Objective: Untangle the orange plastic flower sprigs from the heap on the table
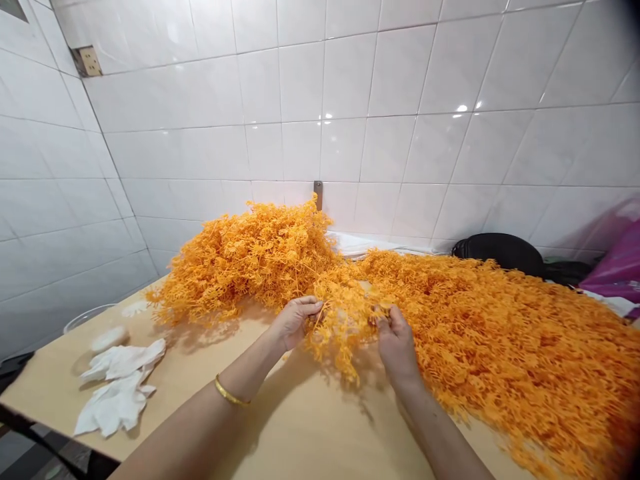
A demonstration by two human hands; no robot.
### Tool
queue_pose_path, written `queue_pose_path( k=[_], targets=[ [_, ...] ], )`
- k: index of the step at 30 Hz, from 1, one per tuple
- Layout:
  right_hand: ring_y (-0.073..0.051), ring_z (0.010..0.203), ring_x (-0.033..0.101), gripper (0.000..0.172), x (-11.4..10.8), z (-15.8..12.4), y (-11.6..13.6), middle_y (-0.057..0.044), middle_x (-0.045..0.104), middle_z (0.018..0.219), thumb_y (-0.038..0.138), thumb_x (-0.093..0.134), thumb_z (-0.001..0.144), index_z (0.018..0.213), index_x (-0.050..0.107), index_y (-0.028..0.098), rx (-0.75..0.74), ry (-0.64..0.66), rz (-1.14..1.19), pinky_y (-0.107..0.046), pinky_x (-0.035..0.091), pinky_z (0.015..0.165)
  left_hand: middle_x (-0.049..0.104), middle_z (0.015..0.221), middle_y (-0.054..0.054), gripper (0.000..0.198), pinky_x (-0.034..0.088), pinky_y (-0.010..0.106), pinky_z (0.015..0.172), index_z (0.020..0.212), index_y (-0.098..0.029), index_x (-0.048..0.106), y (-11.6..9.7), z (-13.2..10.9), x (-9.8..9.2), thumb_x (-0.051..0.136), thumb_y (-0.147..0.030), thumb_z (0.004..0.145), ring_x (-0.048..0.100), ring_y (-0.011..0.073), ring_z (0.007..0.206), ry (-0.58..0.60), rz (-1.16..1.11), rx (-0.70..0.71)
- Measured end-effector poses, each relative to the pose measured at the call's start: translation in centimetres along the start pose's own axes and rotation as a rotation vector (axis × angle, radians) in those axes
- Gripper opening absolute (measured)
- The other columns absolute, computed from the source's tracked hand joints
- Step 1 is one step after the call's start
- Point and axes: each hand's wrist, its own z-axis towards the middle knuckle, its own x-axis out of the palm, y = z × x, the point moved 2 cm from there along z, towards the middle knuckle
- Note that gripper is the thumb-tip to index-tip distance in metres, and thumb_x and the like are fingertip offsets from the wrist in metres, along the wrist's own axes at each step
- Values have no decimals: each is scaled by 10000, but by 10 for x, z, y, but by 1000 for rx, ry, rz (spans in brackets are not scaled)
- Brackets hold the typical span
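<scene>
Downward droops orange sprig [343, 333], long axis unclear, left hand [294, 323], right hand [399, 341] pinching it

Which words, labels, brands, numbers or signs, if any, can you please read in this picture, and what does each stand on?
There are none that can be read.
No lettering shows on the orange sprig between the left hand and right hand, the wall tiles or the socket.
The purple bag is too blurred at the edge to rule out print.
</scene>
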Motion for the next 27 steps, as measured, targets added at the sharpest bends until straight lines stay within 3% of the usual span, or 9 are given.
queue_pose_path(
  k=[2, 4, 6, 8, 10, 14, 19, 23, 27],
  targets=[
    [-193, 845, 496, 205, -3, -4, 14, -74, 525, 911, 307, 449, 759, 913, 500, 184, -203, -91, -220, -330, 402, 716, 535, 500, -10, 111, 362, 197, 503, 548, -134, 551, 4, 0, -4, 662, -136, 554, 484, 69, 479, -43, -17, 14],
    [-208, 905, 470, 203, -3, -12, 29, -100, 496, 964, 276, 406, 791, 956, 477, 179, -380, -170, -342, -355, 375, 774, 547, 505, -4, 108, 363, 198, 513, 539, -135, 538, 7, -1, -5, 641, -108, 561, 490, 72, 495, -101, -23, 49],
    [-195, 823, 490, 152, 3, -21, 37, -84, 517, 873, 260, 385, 810, 896, 486, 186, -490, -77, -416, -338, 385, 734, 546, 497, -5, 118, 358, 199, 507, 534, -140, 525, 11, -2, -2, 634, -117, 573, 484, 71, 485, -128, -40, 76],
    [-183, 736, 498, 136, 14, -29, 38, -62, 532, 776, 288, 405, 808, 831, 502, 195, -520, 109, -502, -317, 391, 674, 551, 503, -4, 128, 360, 205, 508, 538, -143, 518, 13, -5, 5, 640, -142, 578, 485, 73, 480, -103, -58, 90],
    [-187, 723, 495, 159, 23, -33, 34, -58, 536, 754, 333, 438, 791, 799, 515, 194, -493, 209, -589, -312, 389, 652, 577, 539, 15, 135, 372, 212, 526, 547, -140, 520, 15, -8, 13, 649, -166, 576, 510, 83, 505, -41, -60, 101],
    [-174, 713, 482, 158, 27, -30, 22, -47, 533, 743, 315, 437, 788, 743, 522, 189, -409, 249, -570, -289, 380, 628, 618, 603, 58, 162, 400, 240, 546, 564, -128, 530, 18, -14, 22, 674, -201, 554, 551, 116, 535, 46, -20, 96],
    [-127, 602, 451, 198, 25, -23, 17, 6, 494, 622, 279, 434, 786, 637, 513, 175, -278, 350, -328, -238, 343, 561, 593, 541, 32, 153, 420, 262, 542, 541, -135, 505, 20, -15, 21, 648, -185, 561, 546, 122, 501, -8, 70, 141],
    [-103, 542, 387, 213, 19, -17, 13, 35, 431, 561, 312, 469, 759, 596, 486, 174, -100, 298, -132, -220, 306, 516, 559, 491, 9, 139, 400, 225, 512, 537, -145, 484, 14, -14, 17, 607, -186, 588, 522, 96, 465, -109, 135, 215],
    [-94, 530, 371, 202, 5, -5, 5, 43, 414, 563, 342, 507, 722, 609, 466, 181, 53, 70, 98, -212, 305, 502, 459, 432, -34, 166, 385, 228, 463, 541, -162, 461, 4, -13, 7, 599, -238, 593, 506, 109, 436, -191, 135, 171]
  ],
)
